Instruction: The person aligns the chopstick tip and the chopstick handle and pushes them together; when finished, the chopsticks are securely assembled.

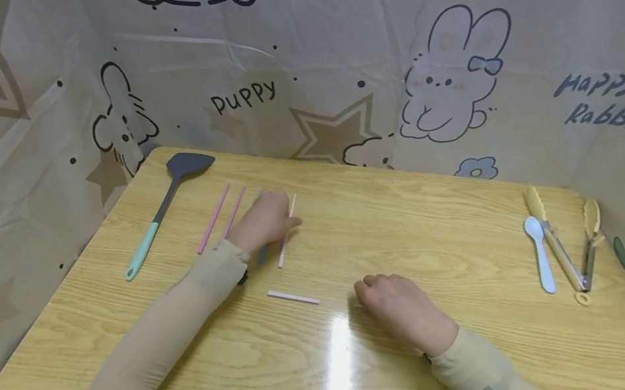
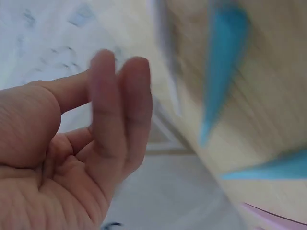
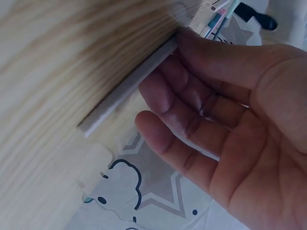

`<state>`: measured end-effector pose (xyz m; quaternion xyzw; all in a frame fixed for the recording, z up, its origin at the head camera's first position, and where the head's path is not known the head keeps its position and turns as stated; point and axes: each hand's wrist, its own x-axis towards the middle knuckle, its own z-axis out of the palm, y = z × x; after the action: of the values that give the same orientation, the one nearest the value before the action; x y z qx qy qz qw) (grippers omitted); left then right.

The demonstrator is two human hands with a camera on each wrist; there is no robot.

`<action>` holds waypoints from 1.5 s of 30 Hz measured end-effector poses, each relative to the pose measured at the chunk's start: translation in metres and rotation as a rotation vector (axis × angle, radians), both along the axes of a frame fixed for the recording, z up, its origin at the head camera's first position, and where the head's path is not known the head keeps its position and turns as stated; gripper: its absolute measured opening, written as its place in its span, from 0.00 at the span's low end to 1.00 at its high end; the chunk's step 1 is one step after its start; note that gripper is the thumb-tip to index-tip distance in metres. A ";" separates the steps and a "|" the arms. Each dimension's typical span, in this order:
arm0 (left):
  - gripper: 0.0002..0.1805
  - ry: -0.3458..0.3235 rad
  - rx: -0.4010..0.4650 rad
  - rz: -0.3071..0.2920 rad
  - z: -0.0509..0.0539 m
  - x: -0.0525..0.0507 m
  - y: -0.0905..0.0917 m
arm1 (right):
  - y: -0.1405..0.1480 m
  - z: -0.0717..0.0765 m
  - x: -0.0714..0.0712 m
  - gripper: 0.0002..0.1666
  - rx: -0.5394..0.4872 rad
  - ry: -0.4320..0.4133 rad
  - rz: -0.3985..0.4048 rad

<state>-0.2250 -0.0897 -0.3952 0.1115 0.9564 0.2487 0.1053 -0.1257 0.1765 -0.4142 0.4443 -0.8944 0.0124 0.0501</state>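
Note:
My left hand is over a row of thin sticks, its fingers loosely bent with nothing between them. Beside its thumb lies a white stick. Blue sticks lie partly hidden under that hand in the head view. Left of them are two pink sticks. Another white stick lies crosswise, closer to me. My right hand pinches one end of a white stick between thumb and fingers, low at the tabletop. From the head view, that stick is mostly covered by the hand.
On the left of the wooden table lies a spatula with a mint handle. A light blue spoon and tongs lie at the right. A printed cloth hangs behind the table.

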 end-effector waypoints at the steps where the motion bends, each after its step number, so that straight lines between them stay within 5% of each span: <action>1: 0.21 0.033 0.003 -0.030 0.001 0.006 0.002 | 0.000 0.000 0.000 0.20 0.005 0.008 -0.001; 5: 0.13 0.105 0.022 -0.225 0.005 0.033 0.009 | 0.001 0.001 0.001 0.22 0.011 0.025 0.000; 9: 0.11 0.095 0.012 -0.452 0.007 0.053 0.010 | 0.001 -0.001 0.001 0.20 -0.007 0.007 0.005; 13: 0.17 0.051 -0.030 -0.566 0.003 0.068 0.006 | 0.001 -0.002 0.003 0.19 -0.001 -0.015 -0.002; 22: 0.17 0.121 -0.082 -0.580 -0.005 0.084 0.001 | 0.002 0.003 0.006 0.20 0.029 -0.007 -0.020; 35: 0.11 0.221 -0.102 -0.542 -0.011 0.090 0.000 | 0.002 0.006 0.006 0.19 0.049 -0.018 -0.026; 45: 0.10 0.298 -0.148 -0.553 -0.013 0.096 0.001 | 0.012 0.019 0.004 0.18 -0.027 -0.113 -0.053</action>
<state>-0.1295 -0.0883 -0.4082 0.3945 0.9102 0.1214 0.0354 -0.1219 0.1885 -0.3952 0.4184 -0.9070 0.0482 0.0060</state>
